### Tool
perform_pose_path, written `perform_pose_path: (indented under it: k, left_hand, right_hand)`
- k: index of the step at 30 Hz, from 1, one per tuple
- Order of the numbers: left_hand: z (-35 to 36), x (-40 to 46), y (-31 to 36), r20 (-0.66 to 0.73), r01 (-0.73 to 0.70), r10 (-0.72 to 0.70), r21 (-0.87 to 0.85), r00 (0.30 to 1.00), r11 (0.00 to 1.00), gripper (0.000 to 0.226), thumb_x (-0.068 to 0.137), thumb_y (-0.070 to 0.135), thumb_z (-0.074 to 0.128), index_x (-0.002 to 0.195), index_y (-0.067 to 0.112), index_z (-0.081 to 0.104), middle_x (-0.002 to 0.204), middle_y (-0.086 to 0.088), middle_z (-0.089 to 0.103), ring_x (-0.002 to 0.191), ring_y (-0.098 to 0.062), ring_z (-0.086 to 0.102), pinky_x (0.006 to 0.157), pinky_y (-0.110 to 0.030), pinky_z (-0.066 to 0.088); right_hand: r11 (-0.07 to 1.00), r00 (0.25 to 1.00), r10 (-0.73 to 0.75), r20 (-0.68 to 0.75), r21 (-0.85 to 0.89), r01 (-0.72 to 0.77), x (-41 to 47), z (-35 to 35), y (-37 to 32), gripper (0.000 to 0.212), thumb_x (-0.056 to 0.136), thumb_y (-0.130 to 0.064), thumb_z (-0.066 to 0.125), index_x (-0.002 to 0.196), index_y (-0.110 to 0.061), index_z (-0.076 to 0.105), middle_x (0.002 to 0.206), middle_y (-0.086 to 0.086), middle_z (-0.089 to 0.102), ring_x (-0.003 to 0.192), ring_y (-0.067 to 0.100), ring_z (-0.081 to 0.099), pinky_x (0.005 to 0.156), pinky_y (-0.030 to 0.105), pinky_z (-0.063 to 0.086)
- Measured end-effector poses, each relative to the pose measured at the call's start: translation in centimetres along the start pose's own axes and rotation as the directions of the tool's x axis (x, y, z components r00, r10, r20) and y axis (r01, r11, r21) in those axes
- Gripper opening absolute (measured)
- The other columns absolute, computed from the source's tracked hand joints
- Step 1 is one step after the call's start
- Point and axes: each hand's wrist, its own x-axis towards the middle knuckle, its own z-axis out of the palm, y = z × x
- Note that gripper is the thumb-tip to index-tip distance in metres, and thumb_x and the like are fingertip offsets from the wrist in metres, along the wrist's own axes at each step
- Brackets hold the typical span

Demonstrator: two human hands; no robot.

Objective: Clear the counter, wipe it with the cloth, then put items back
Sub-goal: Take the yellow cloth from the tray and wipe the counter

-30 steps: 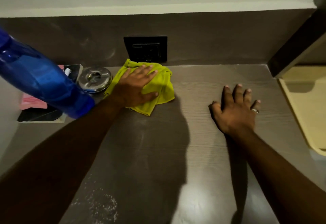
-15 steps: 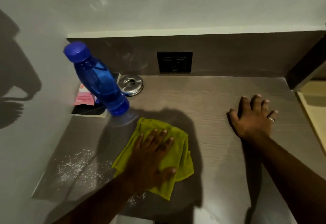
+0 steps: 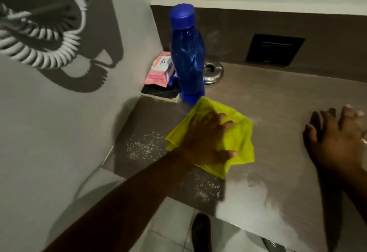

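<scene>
My left hand [image 3: 206, 138] presses flat on a yellow-green cloth [image 3: 240, 142] on the dark counter [image 3: 278, 100], fingers spread over it. The cloth's far corner touches the base of a tall blue bottle [image 3: 187, 53] that stands upright near the back left corner. My right hand [image 3: 335, 136] rests palm down on the counter at the right edge of view, fingers apart, holding nothing. White powder specks [image 3: 143, 146] lie on the counter to the left of the cloth and just in front of it.
Behind the bottle sit a pink wipes pack [image 3: 158, 69] on a dark tray [image 3: 160, 93] and a round metal ashtray [image 3: 214, 71]. A black socket plate [image 3: 275, 49] is on the backsplash. A coiled white cord [image 3: 37, 47] hangs on the left wall. A shoe [image 3: 201, 232] shows on the tiled floor.
My left hand slid the cloth from the back of the counter toward the front, then back up next to the bottle. The view swung left. My right hand stayed planted.
</scene>
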Motion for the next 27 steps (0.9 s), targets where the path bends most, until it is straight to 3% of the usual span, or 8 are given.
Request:
perform_pose_path:
  k: [3,7,11,17,21,24,27]
  left_hand:
    - [-1.0,-2.0,-5.9,0.057,0.118,-0.12,0.033,0.991,0.992,0.09,0.074,0.082,0.038,0.149,0.038,0.015,0.16,0.003,0.016,0.148,-0.025,0.012,0.116,-0.056,0.01]
    - [-1.4,-5.0,-11.8,0.043,0.278,-0.28,0.032,0.959,0.96,0.094,0.07,0.084,0.026,0.151,0.038,0.012,0.162,0.005,0.013,0.149,-0.024,0.012,0.118,-0.054,0.01]
    - [-1.9,-7.7,-15.8,0.026,0.272,-0.271,-0.012,0.962,0.962,0.103,0.069,0.086,0.018,0.151,0.025,0.022,0.159,-0.007,0.023,0.148,-0.027,0.018,0.121,-0.042,0.008]
    - [-1.2,-12.8,-13.9,-0.054,0.23,-0.227,0.067,0.972,0.971,0.086,0.086,0.074,0.025,0.141,0.011,0.044,0.144,-0.018,0.048,0.136,-0.035,0.04,0.115,-0.044,0.022]
    - [-0.3,-18.6,-12.5,-0.182,0.128,-0.113,0.071,0.977,0.989,0.076,0.09,0.065,0.036,0.142,0.01,0.04,0.145,-0.018,0.043,0.135,-0.036,0.037,0.116,-0.046,0.021]
    - [0.0,-18.7,-11.5,-0.176,0.234,-0.215,0.09,0.96,0.968,0.08,0.087,0.07,0.031,0.142,0.013,0.042,0.145,-0.02,0.044,0.131,-0.043,0.043,0.11,-0.051,0.03]
    - [0.0,-17.3,-7.6,-0.153,0.281,-0.275,0.018,0.949,0.96,0.084,0.085,0.075,0.028,0.139,0.012,0.044,0.14,-0.021,0.05,0.128,-0.045,0.047,0.101,-0.061,0.037]
  right_hand:
    - [0.998,0.998,-0.058,-0.036,0.031,0.059,-1.4,0.4,-0.9,0.04,0.092,-0.055,0.037,0.124,-0.033,0.046,0.155,0.015,0.021,0.142,0.044,0.021,0.105,0.073,0.028]
    - [0.998,0.999,-0.041,-0.03,0.047,0.043,-1.1,0.4,-0.4,0.047,0.093,-0.061,0.03,0.124,-0.029,0.045,0.15,0.019,0.029,0.141,0.043,0.024,0.107,0.064,0.033]
    - [0.995,0.997,-0.073,-0.016,0.071,0.074,-1.2,-0.3,-1.0,0.05,0.093,-0.061,0.027,0.124,-0.027,0.046,0.142,0.022,0.035,0.136,0.042,0.029,0.104,0.058,0.038]
    - [0.992,0.997,-0.079,-0.01,0.101,0.079,-1.6,-1.1,-1.4,0.044,0.093,-0.054,0.037,0.124,-0.024,0.048,0.149,0.021,0.028,0.14,0.044,0.024,0.109,0.066,0.028]
    - [0.988,0.993,-0.117,0.001,0.104,0.116,-2.0,-1.8,-1.7,0.045,0.093,-0.05,0.036,0.125,-0.019,0.048,0.149,0.024,0.028,0.141,0.046,0.021,0.112,0.068,0.02]
    - [0.983,0.994,-0.098,0.046,0.159,0.09,-2.1,-2.9,-2.2,0.048,0.094,-0.047,0.038,0.131,-0.018,0.047,0.153,0.023,0.027,0.144,0.045,0.018,0.115,0.064,0.014]
    - [0.971,0.997,-0.066,0.049,0.234,0.053,-2.3,-3.5,-1.3,0.044,0.095,-0.042,0.047,0.133,-0.021,0.044,0.156,0.019,0.023,0.145,0.045,0.017,0.115,0.061,0.02]
